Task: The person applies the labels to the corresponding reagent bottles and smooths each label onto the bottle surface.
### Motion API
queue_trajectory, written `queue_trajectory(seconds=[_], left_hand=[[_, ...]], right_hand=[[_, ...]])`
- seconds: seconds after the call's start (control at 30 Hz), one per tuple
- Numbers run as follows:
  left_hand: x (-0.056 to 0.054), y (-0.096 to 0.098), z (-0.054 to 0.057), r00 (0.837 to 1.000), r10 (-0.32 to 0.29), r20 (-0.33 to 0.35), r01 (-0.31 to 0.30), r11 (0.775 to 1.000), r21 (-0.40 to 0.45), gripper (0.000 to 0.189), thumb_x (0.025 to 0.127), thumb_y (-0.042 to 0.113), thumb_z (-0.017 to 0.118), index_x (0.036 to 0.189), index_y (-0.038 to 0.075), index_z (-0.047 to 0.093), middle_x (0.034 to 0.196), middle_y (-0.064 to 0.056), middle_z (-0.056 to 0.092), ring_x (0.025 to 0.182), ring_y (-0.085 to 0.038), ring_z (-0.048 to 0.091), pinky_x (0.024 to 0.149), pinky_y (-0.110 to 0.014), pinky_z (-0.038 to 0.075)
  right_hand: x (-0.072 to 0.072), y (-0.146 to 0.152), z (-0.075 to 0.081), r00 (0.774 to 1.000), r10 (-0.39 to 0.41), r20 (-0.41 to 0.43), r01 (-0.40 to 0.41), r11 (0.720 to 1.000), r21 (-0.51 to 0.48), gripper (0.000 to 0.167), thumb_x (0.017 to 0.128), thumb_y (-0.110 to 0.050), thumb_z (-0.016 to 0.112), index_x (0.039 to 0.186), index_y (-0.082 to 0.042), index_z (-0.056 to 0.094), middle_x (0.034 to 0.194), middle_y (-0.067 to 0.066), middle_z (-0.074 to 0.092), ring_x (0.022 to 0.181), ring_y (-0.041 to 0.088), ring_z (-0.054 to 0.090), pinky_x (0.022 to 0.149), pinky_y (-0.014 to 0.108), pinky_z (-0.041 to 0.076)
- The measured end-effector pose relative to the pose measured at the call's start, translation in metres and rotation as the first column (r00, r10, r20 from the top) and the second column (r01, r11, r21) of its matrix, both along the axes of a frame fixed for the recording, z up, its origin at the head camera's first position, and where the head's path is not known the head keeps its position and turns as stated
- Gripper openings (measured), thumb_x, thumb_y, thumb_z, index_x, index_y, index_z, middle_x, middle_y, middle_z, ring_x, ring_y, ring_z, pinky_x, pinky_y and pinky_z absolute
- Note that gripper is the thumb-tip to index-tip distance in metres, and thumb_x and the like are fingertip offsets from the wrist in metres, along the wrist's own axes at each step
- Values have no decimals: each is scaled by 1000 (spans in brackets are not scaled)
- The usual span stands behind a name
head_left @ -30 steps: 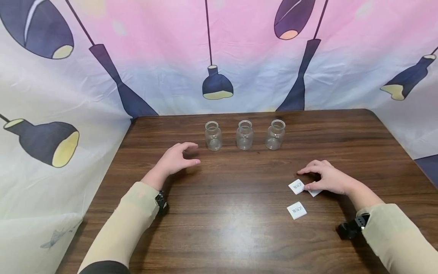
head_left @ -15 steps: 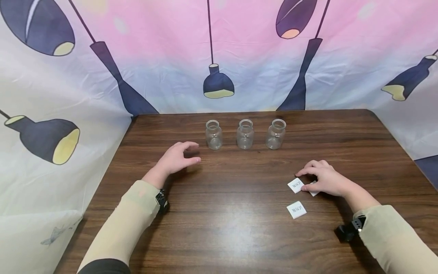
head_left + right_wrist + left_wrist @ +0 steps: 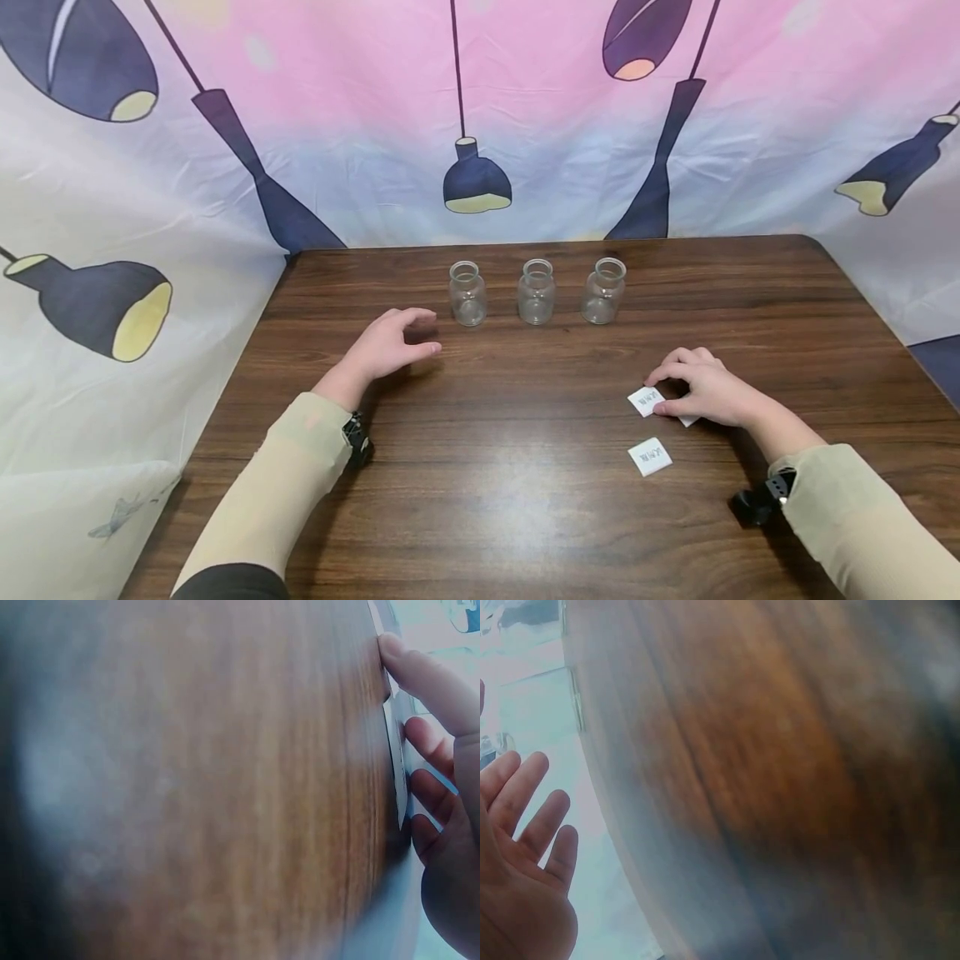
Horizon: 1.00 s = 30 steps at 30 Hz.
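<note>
Left of a row of clear glass jars, my left hand [image 3: 382, 343] is held above the table, thumb and fingers apart with nothing between them. The left jar [image 3: 468, 294] is nearest to it; the middle jar [image 3: 536, 293] and right jar [image 3: 602, 292] stand beyond. My right hand [image 3: 703, 390] has its thumb and index fingertip at two edges of a small white label card [image 3: 645, 401] with dark print. A second white card [image 3: 689, 421] is mostly hidden under that hand. Closer to me lies a third white card [image 3: 649, 457].
Everything stands on a dark brown wooden table [image 3: 480, 417]. A printed cloth [image 3: 375, 125] with lamp pictures hangs behind and beside it. The right wrist camera [image 3: 753, 506] hangs low over the table.
My right hand has shifted slightly left, its thumb now overlapping the nearest card's edge, and that card has moved a little. My left hand and the jars stay put.
</note>
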State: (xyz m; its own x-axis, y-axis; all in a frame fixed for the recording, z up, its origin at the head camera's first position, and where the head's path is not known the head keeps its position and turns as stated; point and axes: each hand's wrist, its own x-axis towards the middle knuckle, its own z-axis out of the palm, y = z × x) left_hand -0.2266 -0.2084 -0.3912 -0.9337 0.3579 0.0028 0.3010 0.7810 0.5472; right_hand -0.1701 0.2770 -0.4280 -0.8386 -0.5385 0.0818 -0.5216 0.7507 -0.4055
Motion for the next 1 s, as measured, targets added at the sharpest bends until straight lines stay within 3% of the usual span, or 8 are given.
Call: queue_trajectory(seconds=[0.53, 0.8, 1.0], left_hand=[[1, 1, 0, 1000, -5, 0, 5, 1000, 9, 59, 84, 49, 64, 131, 15, 54, 127, -6, 56, 117, -24, 46, 96, -45, 38], [2, 3, -2, 1000, 7, 6, -7, 999, 35, 59, 84, 45, 66, 133, 16, 52, 127, -5, 56, 119, -24, 47, 97, -45, 37], [3, 2, -3, 1000, 7, 5, -7, 999, 37, 57, 84, 44, 66, 132, 17, 52, 126, -5, 56, 116, -25, 49, 96, -45, 38]], right_hand=[[1, -8, 1, 1000, -9, 19, 9, 1000, -11, 21, 76, -35, 77, 90, -26, 64, 99, -5, 53, 93, 20, 42, 80, 42, 32], [-4, -13, -2, 998, -5, -57, 1, 997, -72, 15, 79, -29, 76, 88, -24, 66, 93, -8, 54, 91, 17, 45, 76, 36, 38], [-11, -24, 0, 996, -17, -92, 6, 993, -117, 15, 79, -29, 76, 89, -22, 67, 93, -7, 56, 93, 18, 47, 80, 38, 39]])
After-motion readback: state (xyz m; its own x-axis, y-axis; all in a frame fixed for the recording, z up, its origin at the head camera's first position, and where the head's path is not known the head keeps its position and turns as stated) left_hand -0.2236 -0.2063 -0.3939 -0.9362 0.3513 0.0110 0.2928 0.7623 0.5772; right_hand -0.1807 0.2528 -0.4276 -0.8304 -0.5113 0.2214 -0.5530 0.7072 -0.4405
